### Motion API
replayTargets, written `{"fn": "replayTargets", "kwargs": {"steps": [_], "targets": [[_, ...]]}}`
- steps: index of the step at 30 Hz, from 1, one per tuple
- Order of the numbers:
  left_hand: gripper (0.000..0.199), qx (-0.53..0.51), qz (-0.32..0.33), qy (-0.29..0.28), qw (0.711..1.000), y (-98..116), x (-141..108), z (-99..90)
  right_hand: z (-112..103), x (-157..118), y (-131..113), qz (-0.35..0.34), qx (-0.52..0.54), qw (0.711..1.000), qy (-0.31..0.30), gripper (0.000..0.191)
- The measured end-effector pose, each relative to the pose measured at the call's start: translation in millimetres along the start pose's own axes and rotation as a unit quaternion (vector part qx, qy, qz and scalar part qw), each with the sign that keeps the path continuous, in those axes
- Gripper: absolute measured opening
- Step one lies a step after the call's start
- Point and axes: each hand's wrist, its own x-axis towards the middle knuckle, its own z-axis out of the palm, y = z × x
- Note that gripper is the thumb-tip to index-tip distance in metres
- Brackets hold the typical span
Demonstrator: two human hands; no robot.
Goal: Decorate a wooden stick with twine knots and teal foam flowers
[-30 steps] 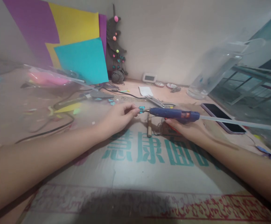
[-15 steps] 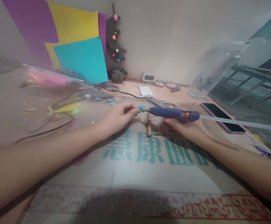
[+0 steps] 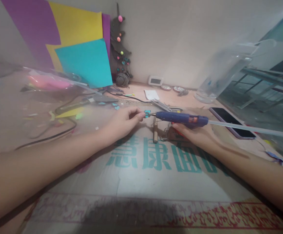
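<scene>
Between thumb and fingertips, my left hand (image 3: pixel 129 119) pinches a small blue cut-out piece (image 3: pixel 147 113). My right hand (image 3: pixel 192 131) is wrapped around the handle of a blue glue gun (image 3: pixel 177 117), seen side-on with its nozzle pointing left. The metal tip is at the blue piece; whether it touches cannot be made out. From the gun's rear a long clear glue stick (image 3: pixel 248 127) sticks out to the right. Below the nozzle a short wooden stick (image 3: pixel 155 131) lies on the printed board (image 3: pixel 141 185), beside a loop of thin cord (image 3: pixel 165 135).
Behind the hands lie scissors (image 3: pixel 162 105) and a white paper (image 3: pixel 151 95). A phone (image 3: pixel 231 123) rests on the right, near a clear plastic jug (image 3: pixel 212 81). Coloured sheets (image 3: pixel 85 63) lean at the back left. A black cable (image 3: pixel 51 135) and scraps lie on the left.
The view has shifted very slightly. Both hands, the blue piece and the glue gun stay almost in the same place.
</scene>
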Motion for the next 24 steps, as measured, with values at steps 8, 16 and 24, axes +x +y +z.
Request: {"fn": "replayTargets", "kwargs": {"steps": [8,16,24], "targets": [[0.03,0.011,0.01,-0.002,1.0,0.5,0.0,-0.2,0.1,-1.9,0.3,0.007,-0.01,1.0,-0.005,0.02],[0.03,0.009,0.007,-0.007,1.0,0.8,-0.3,-0.6,-1.1,-2.2,-1.7,0.013,-0.014,1.0,-0.006,0.022],[0.029,-0.017,-0.025,0.001,1.0,1.4,1.8,-1.2,-2.5,-1.9,-4.5,0.027,-0.011,0.999,-0.02,0.02]]}}
